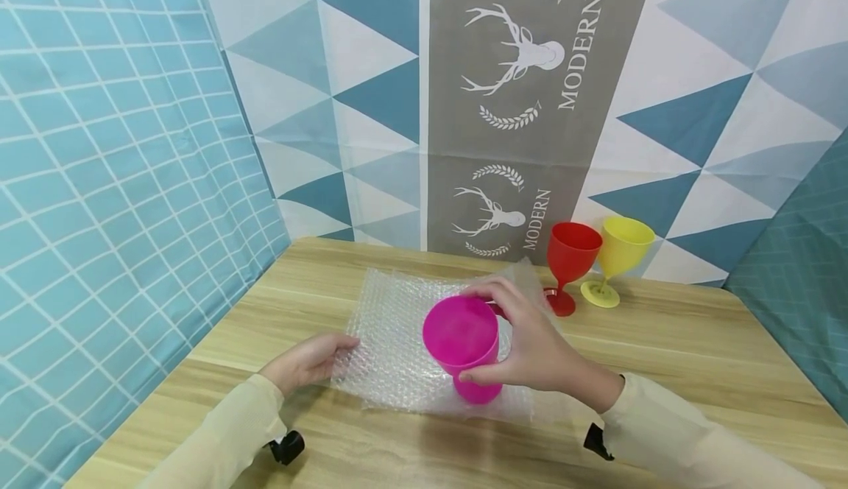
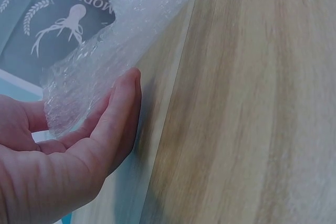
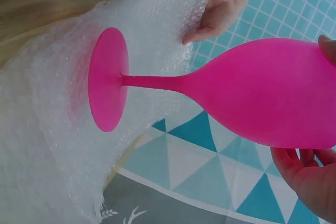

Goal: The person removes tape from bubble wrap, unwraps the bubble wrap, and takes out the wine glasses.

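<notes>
My right hand [image 1: 538, 347] grips a bright pink plastic goblet [image 1: 461, 336] by its bowl, thumb on the near side and fingers on the far side. In the right wrist view the goblet's round foot and thin stem show whole, the foot over a sheet of bubble wrap [image 3: 152, 30]; whether it touches the wrap I cannot tell. At the wrap's left edge my left hand [image 1: 308, 360] pinches the clear sheet between thumb and fingers. The left wrist view has that edge of the wrap [image 2: 79, 85] lifted off the table, inside the hand [image 2: 68, 166].
A red goblet [image 1: 573, 255] and a yellow goblet [image 1: 624, 247] stand upright at the back right of the wooden table [image 1: 689, 371]. Behind the table hangs a patterned cloth [image 1: 371, 69], with a blue gridded cloth [image 1: 112, 143] along the left side.
</notes>
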`<action>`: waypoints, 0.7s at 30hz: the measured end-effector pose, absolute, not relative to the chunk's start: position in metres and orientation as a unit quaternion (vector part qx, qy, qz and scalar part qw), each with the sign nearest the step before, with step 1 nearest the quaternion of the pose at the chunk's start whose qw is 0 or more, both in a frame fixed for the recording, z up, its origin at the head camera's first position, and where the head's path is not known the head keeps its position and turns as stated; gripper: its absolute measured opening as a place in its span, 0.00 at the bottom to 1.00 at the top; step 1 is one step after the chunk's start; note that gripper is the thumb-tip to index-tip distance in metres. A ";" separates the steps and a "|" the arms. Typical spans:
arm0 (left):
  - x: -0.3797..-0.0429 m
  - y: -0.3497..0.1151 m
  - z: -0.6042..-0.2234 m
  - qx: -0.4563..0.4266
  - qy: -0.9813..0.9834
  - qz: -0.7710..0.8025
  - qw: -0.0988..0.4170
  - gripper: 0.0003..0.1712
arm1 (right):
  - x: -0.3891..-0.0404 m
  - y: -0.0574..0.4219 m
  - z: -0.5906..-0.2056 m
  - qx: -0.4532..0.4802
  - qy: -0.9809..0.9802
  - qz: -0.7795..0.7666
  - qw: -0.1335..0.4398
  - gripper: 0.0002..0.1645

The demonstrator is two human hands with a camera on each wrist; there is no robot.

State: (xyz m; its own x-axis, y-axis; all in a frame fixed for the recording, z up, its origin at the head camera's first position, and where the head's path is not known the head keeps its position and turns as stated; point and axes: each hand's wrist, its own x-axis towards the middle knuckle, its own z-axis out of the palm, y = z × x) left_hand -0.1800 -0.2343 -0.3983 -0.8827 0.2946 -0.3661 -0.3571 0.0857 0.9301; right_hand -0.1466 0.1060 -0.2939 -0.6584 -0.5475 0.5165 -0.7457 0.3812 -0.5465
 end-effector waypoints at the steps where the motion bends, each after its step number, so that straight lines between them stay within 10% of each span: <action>1: -0.180 -0.234 -0.398 -0.022 0.697 0.675 0.241 0.13 | -0.146 0.107 -0.293 0.395 -0.822 0.388 0.132 0.51; 21: -0.180 -0.231 -0.390 -0.012 0.706 0.665 0.244 0.14 | -0.147 0.137 -0.270 0.379 -0.823 0.382 0.182 0.49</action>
State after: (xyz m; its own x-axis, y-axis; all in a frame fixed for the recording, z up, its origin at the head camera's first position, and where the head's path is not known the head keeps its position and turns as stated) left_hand -0.1801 -0.2309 -0.3903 -0.8808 0.3069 -0.3607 -0.3414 0.1163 0.9327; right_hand -0.1474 0.1371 -0.2696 -0.6461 -0.4856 0.5888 -0.7632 0.4209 -0.4903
